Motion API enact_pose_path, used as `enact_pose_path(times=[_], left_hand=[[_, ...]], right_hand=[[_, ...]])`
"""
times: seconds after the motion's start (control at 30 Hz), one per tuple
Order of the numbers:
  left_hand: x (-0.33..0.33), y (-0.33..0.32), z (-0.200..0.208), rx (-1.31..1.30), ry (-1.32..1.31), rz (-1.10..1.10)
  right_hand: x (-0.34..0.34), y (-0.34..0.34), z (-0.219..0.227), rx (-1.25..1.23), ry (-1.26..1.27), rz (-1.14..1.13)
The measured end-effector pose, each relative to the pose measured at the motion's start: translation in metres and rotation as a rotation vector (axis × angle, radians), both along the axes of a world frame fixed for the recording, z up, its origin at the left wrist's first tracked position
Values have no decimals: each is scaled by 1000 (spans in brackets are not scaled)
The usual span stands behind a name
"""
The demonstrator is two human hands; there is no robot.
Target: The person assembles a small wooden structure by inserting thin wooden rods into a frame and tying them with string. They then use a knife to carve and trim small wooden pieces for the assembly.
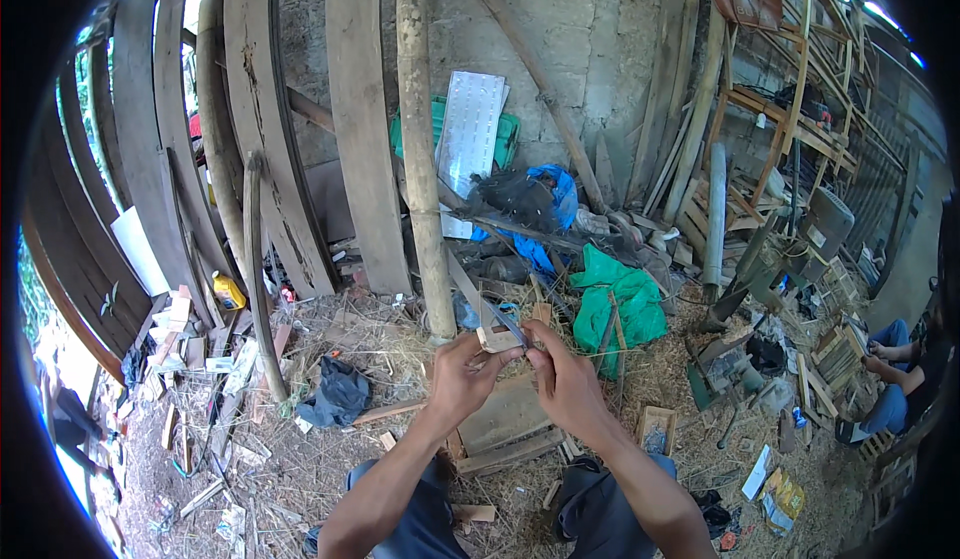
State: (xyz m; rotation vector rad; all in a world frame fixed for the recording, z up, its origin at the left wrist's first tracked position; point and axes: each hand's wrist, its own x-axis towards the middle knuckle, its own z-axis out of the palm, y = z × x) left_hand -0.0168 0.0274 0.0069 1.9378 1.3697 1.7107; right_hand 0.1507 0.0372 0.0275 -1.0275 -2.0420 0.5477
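In front of me, at the middle of the view, my left hand [462, 371] is closed around a small pale piece of wood [499, 340]. My right hand [562, 367] is pinched close against the wood's right end, its thumb nearly touching my left thumb. A thin grey-blue strip [508, 325] shows just above the wood, by the right fingertips. Whether it is a blade, and how it is gripped, I cannot tell. Below both hands a worn wooden board [503, 421] lies on the ground between my knees.
A wooden post [424, 159] stands just beyond my hands. Farther off lie a green plastic sheet [622, 304] and a dark cloth [338, 393]. A small wooden box [656, 429] is by my right knee. Another person [895, 384] sits at the far right. Wood scraps litter the ground.
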Motion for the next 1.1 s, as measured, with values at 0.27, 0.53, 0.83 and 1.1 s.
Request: enact_pose_path(times=[0.27,0.53,0.83,1.1], left_hand=[[3,2,-4,-37,81,22],[5,4,-2,21,72,-7],[-1,5,8,-395,-507,-297],[-6,12,2,-347,-769,-398]], right_hand=[[0,5,1,-82,80,8],[13,9,-1,-249,187,103],[22,5,-2,-353,436,191],[20,15,-12,-180,412,203]])
